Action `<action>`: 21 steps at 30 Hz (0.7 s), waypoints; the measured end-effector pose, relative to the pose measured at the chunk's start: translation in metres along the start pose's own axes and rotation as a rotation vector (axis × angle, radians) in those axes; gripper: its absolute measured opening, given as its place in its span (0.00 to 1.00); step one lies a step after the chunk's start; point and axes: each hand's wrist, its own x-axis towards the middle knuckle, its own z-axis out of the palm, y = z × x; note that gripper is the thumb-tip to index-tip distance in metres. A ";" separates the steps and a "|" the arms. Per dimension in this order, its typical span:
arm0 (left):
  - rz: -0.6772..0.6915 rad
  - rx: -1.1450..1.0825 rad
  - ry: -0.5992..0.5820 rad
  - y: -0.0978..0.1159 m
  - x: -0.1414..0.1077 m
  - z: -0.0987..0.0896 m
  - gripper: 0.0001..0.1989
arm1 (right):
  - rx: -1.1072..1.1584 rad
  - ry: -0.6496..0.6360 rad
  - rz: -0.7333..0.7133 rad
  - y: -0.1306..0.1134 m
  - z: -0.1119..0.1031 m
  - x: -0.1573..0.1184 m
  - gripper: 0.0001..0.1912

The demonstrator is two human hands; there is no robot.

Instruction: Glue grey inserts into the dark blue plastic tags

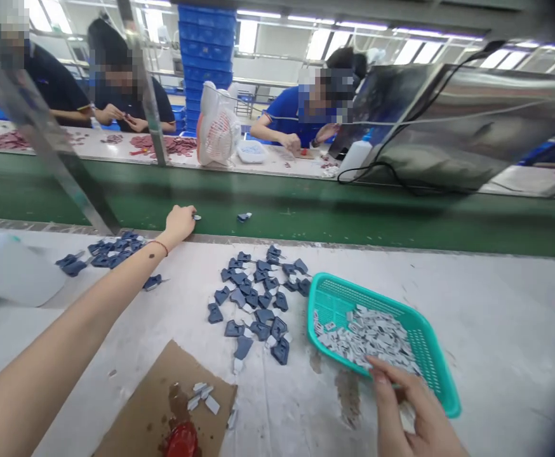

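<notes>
My left hand (181, 223) reaches out over the near edge of the green conveyor belt (287, 212), its fingers closed round a small dark blue plastic part (196, 218) with a pale tip. Another dark blue part with a light grey piece (244, 217) lies on the belt to its right. By the front rim of the teal basket (430, 317), my right hand (413, 406) has thumb and forefinger pinched together. What sits between them, if anything, is too small to make out. Many small light grey pieces (377, 333) fill part of the basket.
Dark blue parts (258, 295) are spread over the white table, with more at left (115, 251). Cardboard (139, 393) holds a red object (182, 439) and grey pieces (204, 397). A metal post (68, 146) rises at left. Several people work across the belt.
</notes>
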 end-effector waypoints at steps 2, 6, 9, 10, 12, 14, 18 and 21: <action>0.025 0.036 0.002 0.008 0.008 0.008 0.16 | -0.039 -0.100 -0.105 0.015 -0.007 0.030 0.16; 0.121 0.060 -0.015 0.031 0.022 0.023 0.17 | -0.142 -0.422 -0.252 0.034 0.002 0.083 0.16; 0.197 0.040 -0.054 0.052 0.032 0.034 0.18 | -0.201 -0.621 -0.359 0.034 0.019 0.104 0.14; 0.219 0.027 -0.071 0.058 0.035 0.038 0.18 | -0.205 -0.659 -0.378 0.032 0.024 0.107 0.13; 0.258 -0.006 -0.110 0.068 0.038 0.044 0.18 | -0.204 -0.683 -0.395 0.030 0.031 0.110 0.12; 0.283 -0.047 -0.149 0.073 0.039 0.048 0.17 | -0.209 -0.687 -0.404 0.029 0.034 0.109 0.11; 0.255 -0.168 -0.201 0.076 0.035 0.047 0.14 | -0.197 -0.677 -0.409 0.029 0.035 0.108 0.10; 0.169 -0.322 -0.183 0.077 0.023 0.039 0.15 | -0.159 -0.664 -0.404 0.028 0.035 0.109 0.09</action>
